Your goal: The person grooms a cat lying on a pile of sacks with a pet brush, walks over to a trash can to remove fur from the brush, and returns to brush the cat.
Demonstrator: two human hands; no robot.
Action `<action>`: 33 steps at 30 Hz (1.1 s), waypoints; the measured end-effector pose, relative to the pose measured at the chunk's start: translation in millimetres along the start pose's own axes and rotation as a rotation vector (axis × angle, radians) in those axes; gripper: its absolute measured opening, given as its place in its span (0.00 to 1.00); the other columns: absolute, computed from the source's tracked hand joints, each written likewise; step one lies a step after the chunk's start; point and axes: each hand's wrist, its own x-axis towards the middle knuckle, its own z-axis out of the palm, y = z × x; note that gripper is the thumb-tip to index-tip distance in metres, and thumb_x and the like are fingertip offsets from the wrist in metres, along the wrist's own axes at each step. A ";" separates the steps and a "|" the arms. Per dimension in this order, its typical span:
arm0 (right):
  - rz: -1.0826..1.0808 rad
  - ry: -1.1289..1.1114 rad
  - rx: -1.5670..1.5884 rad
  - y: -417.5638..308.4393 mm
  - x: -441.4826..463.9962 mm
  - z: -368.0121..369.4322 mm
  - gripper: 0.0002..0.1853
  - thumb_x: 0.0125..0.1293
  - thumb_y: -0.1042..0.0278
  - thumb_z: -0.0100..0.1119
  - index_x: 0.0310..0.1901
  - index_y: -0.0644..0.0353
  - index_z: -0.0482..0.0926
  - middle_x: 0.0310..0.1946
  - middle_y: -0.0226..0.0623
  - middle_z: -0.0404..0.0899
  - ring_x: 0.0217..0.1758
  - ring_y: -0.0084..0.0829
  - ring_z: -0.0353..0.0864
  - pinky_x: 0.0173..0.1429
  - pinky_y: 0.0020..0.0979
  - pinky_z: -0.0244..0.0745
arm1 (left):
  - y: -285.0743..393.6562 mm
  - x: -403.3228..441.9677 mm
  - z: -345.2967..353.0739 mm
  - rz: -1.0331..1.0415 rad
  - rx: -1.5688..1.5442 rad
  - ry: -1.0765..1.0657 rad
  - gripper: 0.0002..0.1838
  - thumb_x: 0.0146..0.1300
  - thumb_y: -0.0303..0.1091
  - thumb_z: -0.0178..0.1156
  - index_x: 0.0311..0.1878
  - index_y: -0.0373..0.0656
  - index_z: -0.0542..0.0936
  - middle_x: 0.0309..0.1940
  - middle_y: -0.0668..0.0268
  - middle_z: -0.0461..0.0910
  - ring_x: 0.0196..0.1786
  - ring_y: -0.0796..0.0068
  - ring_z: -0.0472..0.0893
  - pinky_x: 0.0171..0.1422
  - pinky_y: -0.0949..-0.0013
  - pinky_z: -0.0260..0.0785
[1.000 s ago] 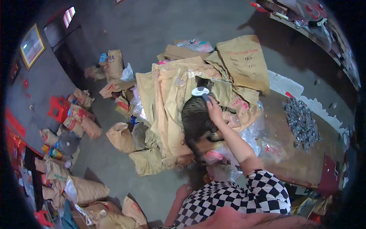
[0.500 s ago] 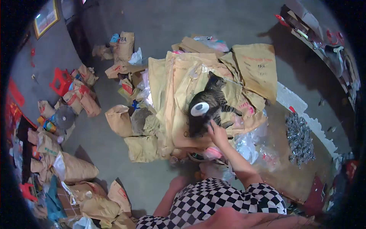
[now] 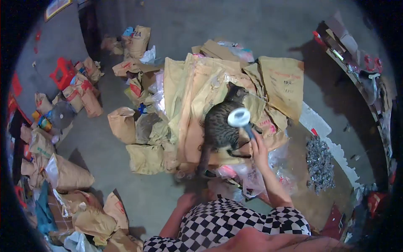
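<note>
A striped tabby cat [image 3: 223, 124] is on the pile of brown paper sacks [image 3: 184, 122], its head toward the far side and its dark tail trailing down toward me. My right hand [image 3: 259, 148] is closed round the dark handle of a pet grooming brush [image 3: 239, 117]. The brush's white oval head, with a dark spot at its middle, overlaps the cat's right side; whether it touches the fur I cannot tell. Low in front of my body is my left hand [image 3: 188, 202], near the end of the tail. Its fingers are dim and blurred.
Filled paper sacks [image 3: 69, 174] and a red plastic stool [image 3: 64, 73] line the left side. Clear plastic bags [image 3: 252, 178] lie at the pile's near edge. On the right are a heap of shiny dark scraps [image 3: 320, 164] and a cluttered shelf [image 3: 357, 75].
The brush has moved from the cat's hindquarters to the right, with my right hand. The cat has shifted from lying on its side to a more raised posture, its tail now stretched toward me.
</note>
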 end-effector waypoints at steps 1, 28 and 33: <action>-0.135 0.095 -0.080 3.5 27.8 4.7 0.19 0.68 0.65 0.46 0.59 0.57 0.68 0.41 0.51 0.78 0.44 0.41 0.79 0.49 0.34 0.70 | 5.4 -0.8 -5.9 0.008 0.002 -0.002 0.17 0.56 0.44 0.50 0.46 0.51 0.79 0.38 0.55 0.79 0.42 0.53 0.78 0.45 0.54 0.71; -0.114 -0.099 -0.676 27.6 196.1 133.5 0.17 0.64 0.55 0.45 0.43 0.59 0.75 0.29 0.51 0.79 0.33 0.50 0.80 0.40 0.49 0.74 | 1.6 -8.2 -17.6 -0.212 0.062 -0.053 0.15 0.56 0.40 0.51 0.43 0.47 0.79 0.39 0.57 0.79 0.45 0.55 0.77 0.48 0.56 0.70; -0.113 -0.132 -0.609 10.8 180.2 146.5 0.17 0.63 0.55 0.45 0.40 0.61 0.76 0.30 0.53 0.79 0.35 0.52 0.79 0.41 0.49 0.74 | -3.3 -11.4 -3.9 -0.078 -0.002 0.157 0.14 0.55 0.41 0.53 0.42 0.47 0.79 0.39 0.57 0.79 0.43 0.55 0.78 0.46 0.55 0.71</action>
